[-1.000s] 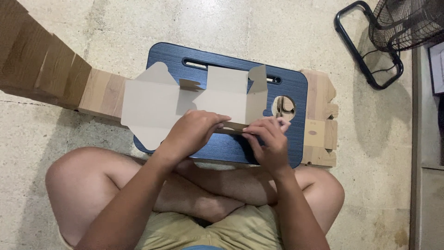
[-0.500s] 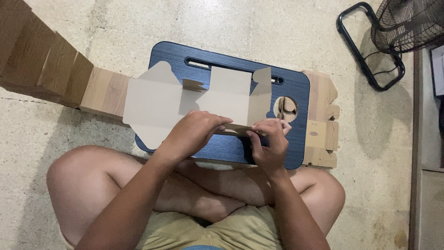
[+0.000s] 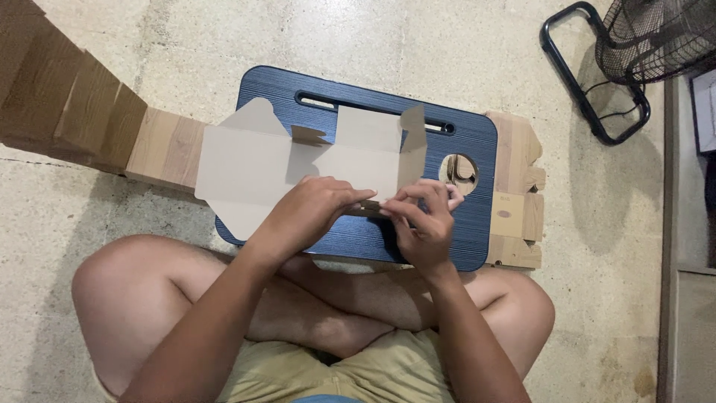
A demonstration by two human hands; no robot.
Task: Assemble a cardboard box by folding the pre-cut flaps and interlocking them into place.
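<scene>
Grey cardboard box blank lies unfolded across the blue bench, over your crossed legs. Your left hand and right hand both pinch its near edge flap, grips clenched on the card, fingertips almost meeting at the middle.

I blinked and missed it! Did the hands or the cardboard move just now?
Barely. The right hand slid slightly left along the near edge of the flat cardboard box blank, closer to the left hand. Both hands still pinch that edge. The blue lap tray and the cardboard stacks stayed put.
</scene>
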